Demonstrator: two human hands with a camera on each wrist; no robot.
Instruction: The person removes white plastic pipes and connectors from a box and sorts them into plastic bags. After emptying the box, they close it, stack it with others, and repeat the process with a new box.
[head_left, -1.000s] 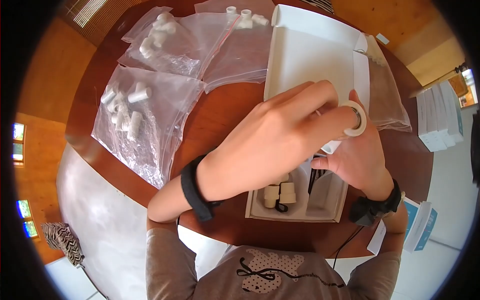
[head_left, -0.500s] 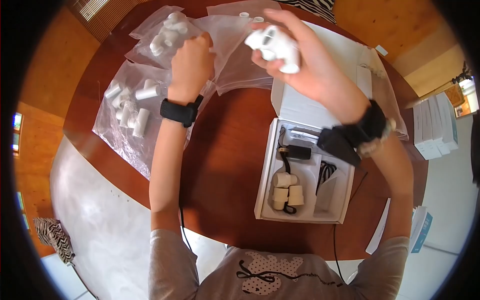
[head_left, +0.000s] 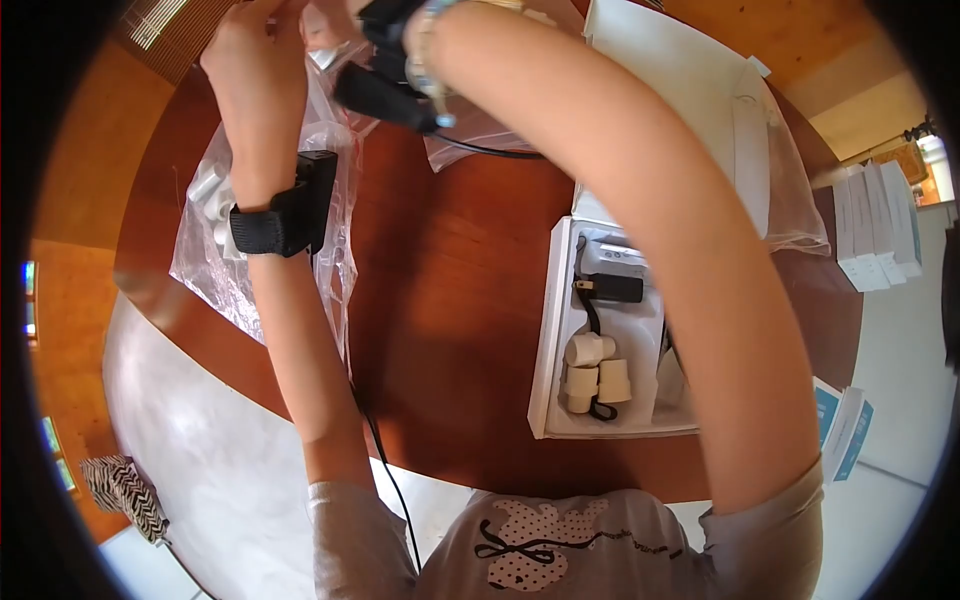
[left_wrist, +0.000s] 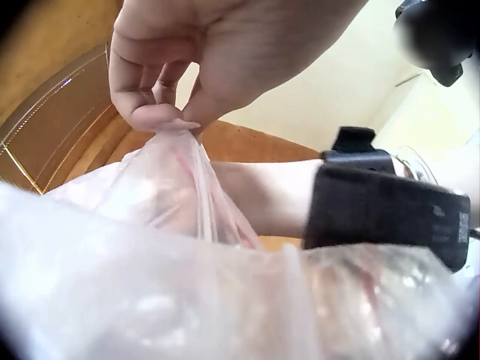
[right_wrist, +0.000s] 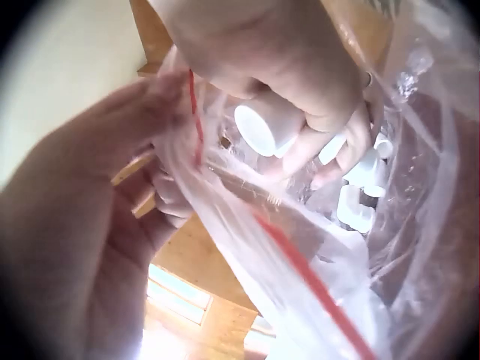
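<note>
At the far left of the table, my left hand [head_left: 258, 75] pinches the edge of a clear zip bag [left_wrist: 176, 180] between thumb and fingertips. The bag's red zip line shows along its opening in the right wrist view. Reaching through that opening, my right hand [right_wrist: 289, 67] has its fingers curled round white pipe fittings [right_wrist: 257, 133], one with its round mouth facing the camera. More white fittings [right_wrist: 364, 180] lie deeper in the bag. In the head view, the right wrist's black camera strap partly hides the right hand.
Another clear bag of white fittings [head_left: 205, 190] lies under my left forearm. At right, an open white box [head_left: 545, 390] holds cream fittings [head_left: 590, 350] and a black plug adapter [head_left: 615, 288]. White cartons [head_left: 875, 230] stand beyond the table's right edge. A black cable [head_left: 385, 455] trails by my left arm.
My hands were together above the box around a white fitting. The right hand then carried white fittings up and leftward and is now inside the bag, while the left hand moved to the bag's edge.
</note>
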